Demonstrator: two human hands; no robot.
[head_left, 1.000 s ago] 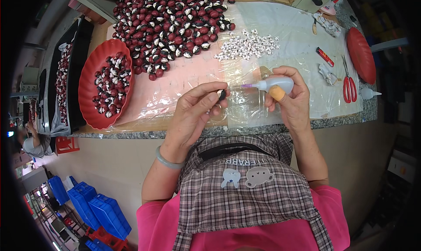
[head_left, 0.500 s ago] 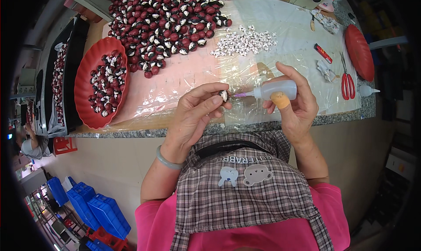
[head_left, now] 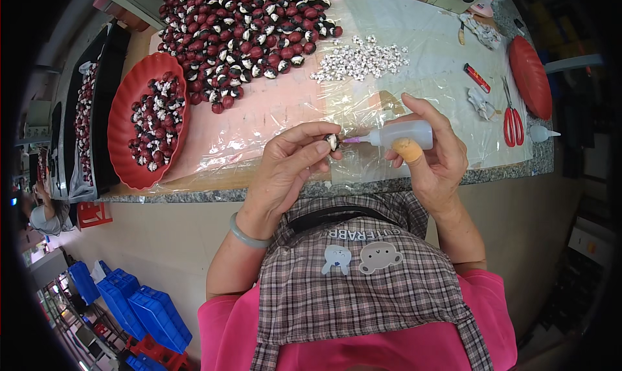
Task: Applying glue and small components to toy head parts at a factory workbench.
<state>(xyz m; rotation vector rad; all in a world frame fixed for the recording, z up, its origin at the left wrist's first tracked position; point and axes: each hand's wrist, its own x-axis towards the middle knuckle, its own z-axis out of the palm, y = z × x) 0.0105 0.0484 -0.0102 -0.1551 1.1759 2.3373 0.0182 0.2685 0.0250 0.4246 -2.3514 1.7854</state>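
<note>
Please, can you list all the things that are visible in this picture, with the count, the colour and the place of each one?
small bottle: one, whitish with pink nozzle, in right hand
small piece: one, dark and white, in left-hand fingers
dark red and white pieces: many, heaped at table's far side
oval tray: one, red, left, holding more pieces
small white pieces: many, centre-right
scissors: one, red handles, right
red lid: one, far right
blue crates: several, floor, lower left
left hand: pinching piece
right hand: gripping bottle

Red scissors (head_left: 512, 120), red oval tray (head_left: 146, 129) of beads (perhaps painted), blue crates (head_left: 139, 306) below.
</note>
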